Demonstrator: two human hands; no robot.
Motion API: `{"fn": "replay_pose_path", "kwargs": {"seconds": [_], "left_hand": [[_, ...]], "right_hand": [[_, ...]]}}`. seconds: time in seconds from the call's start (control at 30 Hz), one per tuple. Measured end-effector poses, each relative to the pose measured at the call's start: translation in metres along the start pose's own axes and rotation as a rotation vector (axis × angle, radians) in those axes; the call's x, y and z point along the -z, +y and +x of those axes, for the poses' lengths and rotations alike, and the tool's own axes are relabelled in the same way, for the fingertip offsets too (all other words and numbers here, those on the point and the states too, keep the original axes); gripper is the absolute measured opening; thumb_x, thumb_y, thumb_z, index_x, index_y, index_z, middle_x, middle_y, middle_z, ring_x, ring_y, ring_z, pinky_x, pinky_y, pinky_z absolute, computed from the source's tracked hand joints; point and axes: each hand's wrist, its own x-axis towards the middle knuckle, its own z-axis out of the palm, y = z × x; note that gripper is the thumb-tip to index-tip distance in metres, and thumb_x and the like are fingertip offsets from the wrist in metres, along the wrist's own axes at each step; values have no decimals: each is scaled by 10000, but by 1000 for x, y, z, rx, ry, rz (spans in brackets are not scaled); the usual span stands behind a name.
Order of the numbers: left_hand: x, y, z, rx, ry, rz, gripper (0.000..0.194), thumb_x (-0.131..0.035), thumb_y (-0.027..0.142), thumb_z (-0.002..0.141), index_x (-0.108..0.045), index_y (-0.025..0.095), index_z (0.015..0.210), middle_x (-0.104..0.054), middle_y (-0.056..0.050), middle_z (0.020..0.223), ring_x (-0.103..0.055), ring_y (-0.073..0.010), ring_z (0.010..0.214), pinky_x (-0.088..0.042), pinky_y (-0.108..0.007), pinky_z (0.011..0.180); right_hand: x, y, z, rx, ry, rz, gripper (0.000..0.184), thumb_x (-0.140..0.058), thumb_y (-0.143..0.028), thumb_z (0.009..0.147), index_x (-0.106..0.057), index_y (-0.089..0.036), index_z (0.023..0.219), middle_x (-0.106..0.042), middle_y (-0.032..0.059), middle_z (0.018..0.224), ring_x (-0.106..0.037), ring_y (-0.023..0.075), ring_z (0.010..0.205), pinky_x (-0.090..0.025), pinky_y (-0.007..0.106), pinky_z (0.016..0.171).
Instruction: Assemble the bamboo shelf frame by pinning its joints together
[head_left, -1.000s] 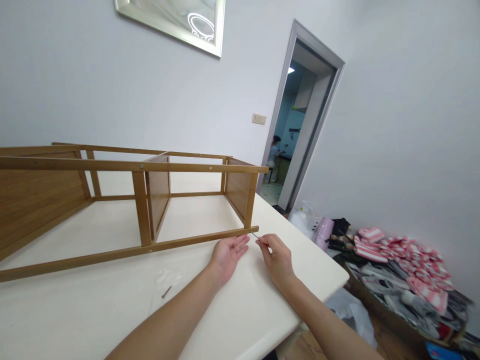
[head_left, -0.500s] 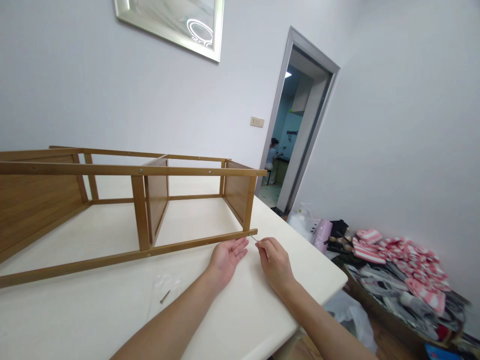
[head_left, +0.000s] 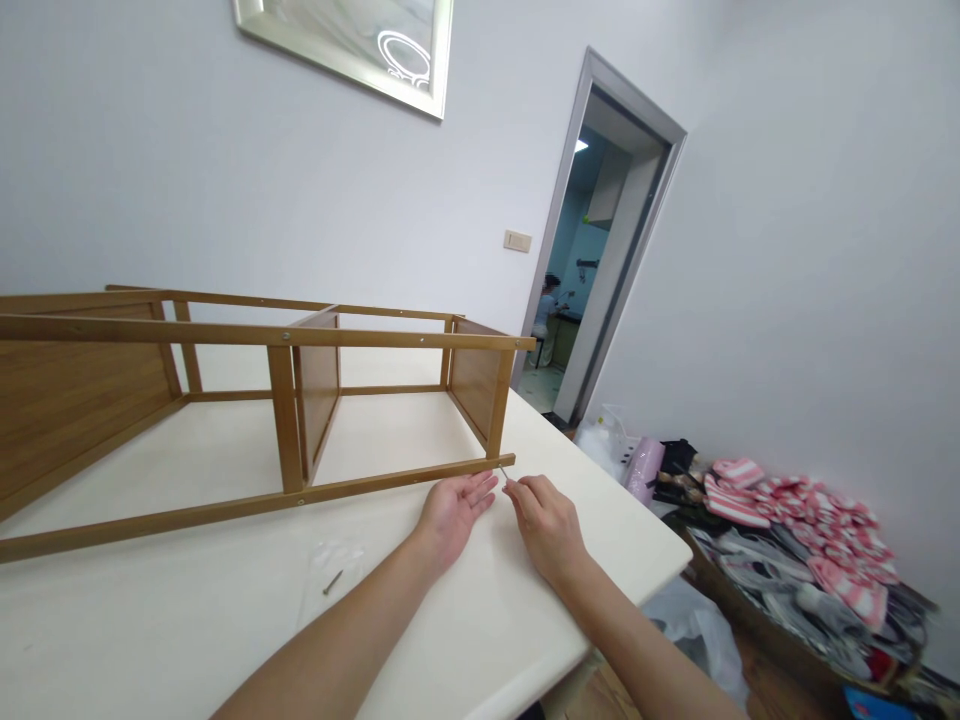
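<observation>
Fingers of right hand (head_left: 547,520) pinch a thin tool (head_left: 504,471) at the rail (head_left: 390,483) end; I hardly see its tip. Left hand (head_left: 454,507) lies flat, spread, beside the rail.

A cream-white counter (head_left: 225,620) is carrying a wooden shelf frame (head_left: 285,400), which is lying on its side across the far half. Nearer than the frame's front rail, a loose screw (head_left: 332,582) is lying on a clear plastic bag (head_left: 330,570). Just beside the frame's right end, both hands are resting on the surface, the left hand (head_left: 454,508) flat, the right hand (head_left: 546,522) pinching a thin metal pin (head_left: 503,471).
</observation>
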Motion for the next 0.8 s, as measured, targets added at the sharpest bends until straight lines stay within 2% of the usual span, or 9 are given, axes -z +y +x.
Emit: {"fn": "replay_pose_path", "kwargs": {"seconds": [0.4,0.6,0.8], "left_hand": [[-2,3,2,13,31,-14,101,-462,101,814,-535,142,758,-649,-223,1185,-669,-264,1058,-503,-389,947],[-2,4,5,15,45,-24,79,-472,177,876,-535,141,844,-667,-221,1125,-694,-261,999,-519,-393,912],[-2,4,5,23,48,-19,104,-481,198,893,-554,127,915,-674,-217,1107,-692,-260,1001,-529,-384,902]], "right_hand": [[5,-2,5,54,-106,-83,169,-464,-145,956,-629,-141,920,-625,63,791,-522,172,745,-413,303,666],[9,-4,4,23,-64,-181,170,-476,-127,948,-644,-150,936,-629,63,794,-520,173,736,-378,311,630],[6,-3,3,13,-77,-152,146,-496,-150,950,-634,-158,904,-621,46,759,-514,154,698,-366,299,627]]}}
